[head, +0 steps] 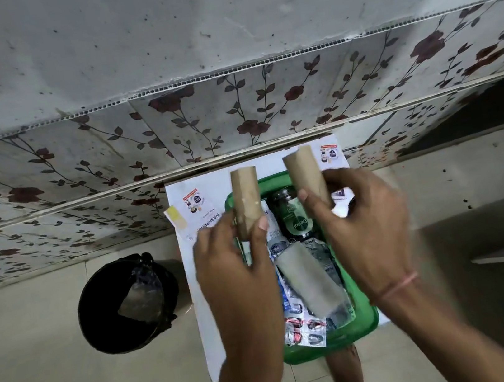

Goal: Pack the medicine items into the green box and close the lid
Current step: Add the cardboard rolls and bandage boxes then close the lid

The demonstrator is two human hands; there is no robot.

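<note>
The green box (366,321) lies open on a white printed sheet (201,296) on the floor, directly below both hands, with no lid visible on it. Two brown rolls are held above it, one in each hand. The left hand (233,269) has its fingers (261,227) wrapped around the lower end of the left roll (247,201), which stands nearly upright. The right hand (363,223) has its fingers closed on the lower end of the right roll (305,176), which tilts to the left at the top. The rolls are apart, with a gap between them.

Inside the box, between and beneath the hands, sit one dark Dettol bottle (295,217), one pale grey-green pouch (313,279) lying slantwise, and several foil blister strips (304,330), too crowded to count. One black bin (127,304) stands on the floor well left of the left hand. A flower-patterned wall panel (232,108) runs beyond the fingertips.
</note>
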